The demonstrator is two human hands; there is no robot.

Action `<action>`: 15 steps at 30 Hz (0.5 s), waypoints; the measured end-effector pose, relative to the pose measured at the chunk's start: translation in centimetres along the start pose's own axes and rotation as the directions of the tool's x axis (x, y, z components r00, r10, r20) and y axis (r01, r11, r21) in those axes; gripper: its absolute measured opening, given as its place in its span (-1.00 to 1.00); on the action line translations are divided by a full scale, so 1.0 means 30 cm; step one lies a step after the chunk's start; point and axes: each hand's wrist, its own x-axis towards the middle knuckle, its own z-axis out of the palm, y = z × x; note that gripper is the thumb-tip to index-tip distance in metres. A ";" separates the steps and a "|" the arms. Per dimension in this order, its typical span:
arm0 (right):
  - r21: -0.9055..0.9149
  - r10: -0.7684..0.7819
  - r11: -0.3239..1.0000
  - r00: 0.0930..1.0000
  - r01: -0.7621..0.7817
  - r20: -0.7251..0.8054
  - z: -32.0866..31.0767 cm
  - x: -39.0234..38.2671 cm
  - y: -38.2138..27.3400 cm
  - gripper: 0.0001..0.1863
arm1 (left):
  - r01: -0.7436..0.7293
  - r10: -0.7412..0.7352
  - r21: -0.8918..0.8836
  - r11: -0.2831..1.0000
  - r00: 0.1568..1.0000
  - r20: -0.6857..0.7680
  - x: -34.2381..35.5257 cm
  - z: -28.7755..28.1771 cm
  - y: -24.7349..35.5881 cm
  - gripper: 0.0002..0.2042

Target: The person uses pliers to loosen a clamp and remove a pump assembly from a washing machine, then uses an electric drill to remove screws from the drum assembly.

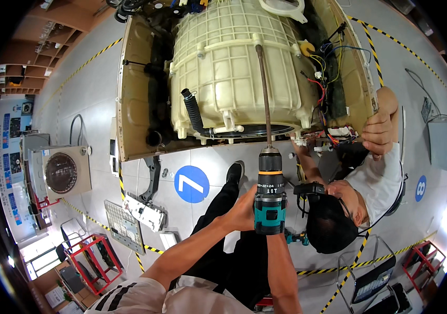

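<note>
A teal and black cordless drill (270, 214) is in front of me, with a long steel bit (265, 94) reaching to the upper part of the cream plastic washing-machine tub (234, 73). The bit's tip meets a fastening post on the tub's clamped seam. My left hand (243, 210) is closed against the drill's left side. My right forearm (281, 261) runs up to the drill from below; the right hand is behind the drill body, gripping it, its fingers mostly hidden. A black ribbed hose (192, 110) stands out from the tub's near left side.
An open metal cabinet (139, 104) surrounds the tub; loose wires (323, 83) hang inside its right. A co-worker crouches at right, one hand (377, 133) on the cabinet edge, the other arm reaching beneath. A metal panel (121, 222) and a white part (147, 213) lie on the floor at left.
</note>
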 end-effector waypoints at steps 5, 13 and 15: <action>-0.009 -0.009 1.000 1.000 0.009 -0.014 0.000 -0.002 0.007 -0.80 | 0.008 -0.007 -0.031 1.000 1.000 0.013 0.006 0.001 0.013 -0.28; -0.046 -0.028 0.999 0.999 0.027 -0.024 0.003 0.002 -0.005 -0.81 | -0.023 0.025 -0.108 0.994 1.000 0.014 0.012 -0.003 0.023 -0.34; -0.066 -0.037 0.997 0.999 0.035 -0.032 0.000 0.001 -0.002 -0.81 | -0.017 0.018 -0.089 0.996 1.000 0.016 0.011 -0.001 0.024 -0.35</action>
